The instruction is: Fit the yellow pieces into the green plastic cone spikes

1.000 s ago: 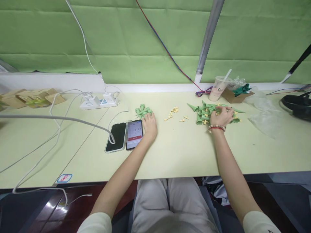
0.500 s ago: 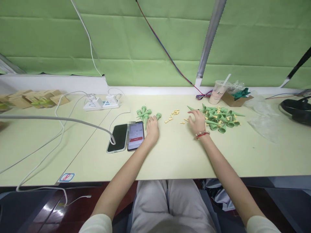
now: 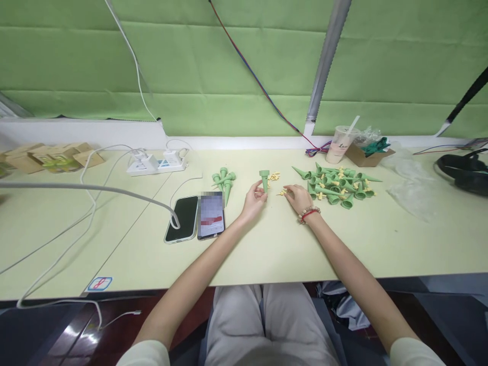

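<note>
My left hand (image 3: pixel 254 204) grips a green cone-shaped spike (image 3: pixel 264 179), held upright with its wide capped end on top and its narrow end between my fingers. My right hand (image 3: pixel 298 198) is low over the table, thumb and fingertips pinched at a small yellow plastic piece (image 3: pixel 281 192). Several more yellow pieces (image 3: pixel 274 176) lie in a loose group just beyond, between my hands. To the right of my right hand spreads a heap of green hollow cones (image 3: pixel 335 184) mixed with yellow bits. A small pile of capped green spikes (image 3: pixel 224 179) rests to the left of my left hand.
Two phones, one dark (image 3: pixel 183 218) and one lit (image 3: pixel 211 216), lie left of my left forearm. Behind are a power strip (image 3: pixel 162 163), a drink cup (image 3: pixel 341 145), a cardboard box (image 3: pixel 368 157) and a clear plastic bag (image 3: pixel 409 195). White cables cross the left side.
My left hand has moved right, away from the small pile, and now holds up a green spike. My right hand has shifted left from the heap to the small yellow pieces.
</note>
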Demonstrator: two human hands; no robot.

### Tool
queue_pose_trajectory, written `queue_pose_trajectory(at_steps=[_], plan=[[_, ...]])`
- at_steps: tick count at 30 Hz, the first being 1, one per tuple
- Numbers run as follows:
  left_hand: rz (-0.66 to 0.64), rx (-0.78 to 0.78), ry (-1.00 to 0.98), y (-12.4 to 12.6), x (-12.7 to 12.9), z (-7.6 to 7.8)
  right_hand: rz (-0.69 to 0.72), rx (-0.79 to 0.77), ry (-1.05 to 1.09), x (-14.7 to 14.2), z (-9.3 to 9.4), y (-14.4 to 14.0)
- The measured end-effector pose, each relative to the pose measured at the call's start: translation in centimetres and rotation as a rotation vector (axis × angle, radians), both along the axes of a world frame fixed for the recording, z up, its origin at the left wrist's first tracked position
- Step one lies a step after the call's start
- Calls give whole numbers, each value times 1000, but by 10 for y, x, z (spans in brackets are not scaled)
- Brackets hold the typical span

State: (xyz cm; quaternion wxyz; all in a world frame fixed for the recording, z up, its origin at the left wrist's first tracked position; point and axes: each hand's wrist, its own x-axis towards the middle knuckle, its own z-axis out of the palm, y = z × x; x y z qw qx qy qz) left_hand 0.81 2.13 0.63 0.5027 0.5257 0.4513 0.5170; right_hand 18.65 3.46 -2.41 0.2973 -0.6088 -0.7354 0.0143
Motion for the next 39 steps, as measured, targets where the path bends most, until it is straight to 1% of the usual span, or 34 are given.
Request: queue_pose_trajectory(at_steps=[2, 4, 8, 12, 17, 18, 20, 22, 24, 25, 27, 29, 31, 33, 35, 39], plan=[[-63, -62, -77, -6, 4, 4, -9, 12, 8, -1, -2, 1], [-110, -92, -121, -10, 6, 7, -26, 15, 13, -1, -3, 2], [-155, -123, -188, -11, 5, 9, -56, -10, 28, -1, -3, 2], [-152, -140, -239, -10, 4, 10, -73, -25, 52, -1, -2, 0], [-125, -159, -251, -12, 6, 11, -58, -61, 87, -1, 2, -3], [-122, -162, -252, -13, 6, 11, -50, -48, 102, -1, 3, -3], [-117, -165, -255, -13, 6, 11, -45, 26, 154, -2, 6, -4], [-114, -166, -256, -12, 6, 11, -57, 129, 266, -3, 9, -4], [-117, -164, -254, -12, 6, 10, -75, 174, 469, -5, 12, -2], [-120, -162, -253, -11, 6, 9, -76, 153, 596, -5, 13, -1], [-133, -156, -260, -11, 6, 8, -37, 26, 846, -7, 15, 0], [-166, -151, -279, -12, 5, 7, 44, -133, 1040, -10, 16, -1], [-211, -144, -306, -12, 5, 8, 134, -243, 1176, -15, 17, -3], [-244, -143, -329, -13, 4, 9, 198, -287, 1280, -19, 20, -7], [-251, -145, -340, -13, 4, 10, 233, -304, 1355, -23, 24, -11], [-263, -131, -318, -12, 4, 9, 235, -352, 1389, -26, 33, -18]])
